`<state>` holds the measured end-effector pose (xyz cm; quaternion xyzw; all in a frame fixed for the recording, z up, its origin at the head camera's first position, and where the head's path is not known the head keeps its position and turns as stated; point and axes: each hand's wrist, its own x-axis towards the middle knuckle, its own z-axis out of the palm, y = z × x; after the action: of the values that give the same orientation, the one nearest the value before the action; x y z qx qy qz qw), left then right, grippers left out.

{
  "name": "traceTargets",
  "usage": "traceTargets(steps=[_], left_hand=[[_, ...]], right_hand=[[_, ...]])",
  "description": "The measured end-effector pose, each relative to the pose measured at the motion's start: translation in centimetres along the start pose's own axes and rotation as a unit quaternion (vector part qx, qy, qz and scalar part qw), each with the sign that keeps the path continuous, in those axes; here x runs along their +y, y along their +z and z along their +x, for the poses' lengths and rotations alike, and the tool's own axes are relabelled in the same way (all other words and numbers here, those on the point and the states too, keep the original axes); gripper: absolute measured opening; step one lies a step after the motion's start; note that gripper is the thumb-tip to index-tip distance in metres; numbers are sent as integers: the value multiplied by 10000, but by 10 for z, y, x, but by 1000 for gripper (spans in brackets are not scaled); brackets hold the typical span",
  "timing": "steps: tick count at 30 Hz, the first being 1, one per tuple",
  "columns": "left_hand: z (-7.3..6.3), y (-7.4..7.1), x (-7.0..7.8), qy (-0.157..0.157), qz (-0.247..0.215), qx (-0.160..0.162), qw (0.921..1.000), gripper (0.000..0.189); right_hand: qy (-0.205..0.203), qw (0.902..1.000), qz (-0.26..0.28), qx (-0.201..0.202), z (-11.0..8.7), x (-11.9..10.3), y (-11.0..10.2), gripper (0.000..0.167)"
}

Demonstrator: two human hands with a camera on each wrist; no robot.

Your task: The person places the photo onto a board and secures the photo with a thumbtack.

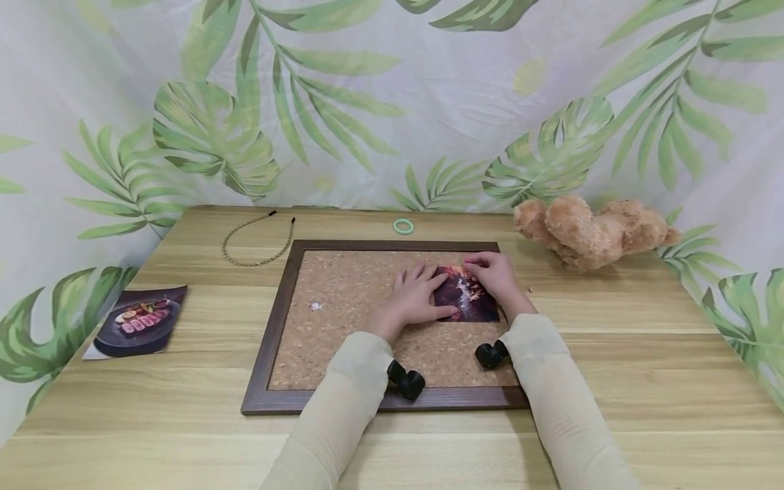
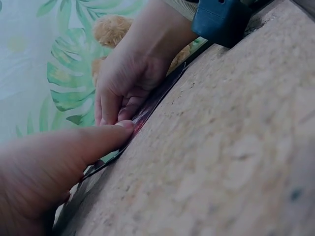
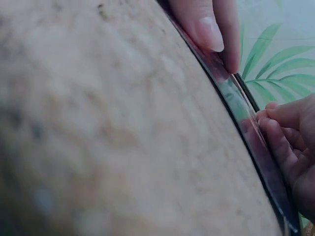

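Note:
A dark photo print (image 1: 468, 299) with fiery red and white streaks lies on the right part of a brown-framed cork board (image 1: 343, 354). My left hand (image 1: 416, 299) rests with spread fingers along the print's left side, its thumb pressing near the lower edge. At the print's upper edge, the thumb and fingertips of my right hand (image 1: 495, 275) pinch together. What they pinch is mostly hidden, apparently a push pin. In the right wrist view the pinching fingers of the right hand (image 3: 293, 128) sit close above the glossy print (image 3: 246, 123). Small clear pieces, seemingly push pins (image 1: 315, 306), lie on the cork at left.
Left of the board lies a food photo (image 1: 141, 323). A chain (image 1: 257, 262) with black ends and a green ring (image 1: 403, 226) are behind the board. A brown plush toy (image 1: 588, 231) lies at the back right, near the leaf-print curtain (image 1: 367, 102).

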<state>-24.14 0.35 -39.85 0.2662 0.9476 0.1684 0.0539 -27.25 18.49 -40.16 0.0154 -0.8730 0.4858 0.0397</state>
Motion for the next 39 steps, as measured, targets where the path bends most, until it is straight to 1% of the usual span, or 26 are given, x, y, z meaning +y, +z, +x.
traceTargets(steps=[2, 8, 22, 28, 39], left_hand=[[0, 0, 1, 13, 89, -10, 10000, 73], [1, 2, 4, 11, 158, -28, 9999, 74], [2, 2, 4, -34, 178, 24, 9998, 72], [0, 2, 3, -125, 204, -81, 9997, 72], [-2, 2, 2, -183, 186, -105, 9996, 72]], right_hand=[[-113, 9998, -169, 0, -1, 0, -1, 17], [-375, 9979, -531, 5, -4, 0, -6, 16], [-647, 9942, -854, -59, -4, 0, -6, 13], [-822, 9912, -1034, -103, -2, 1, -4, 11], [-772, 9891, -1222, -275, 0, -1, -1, 11]])
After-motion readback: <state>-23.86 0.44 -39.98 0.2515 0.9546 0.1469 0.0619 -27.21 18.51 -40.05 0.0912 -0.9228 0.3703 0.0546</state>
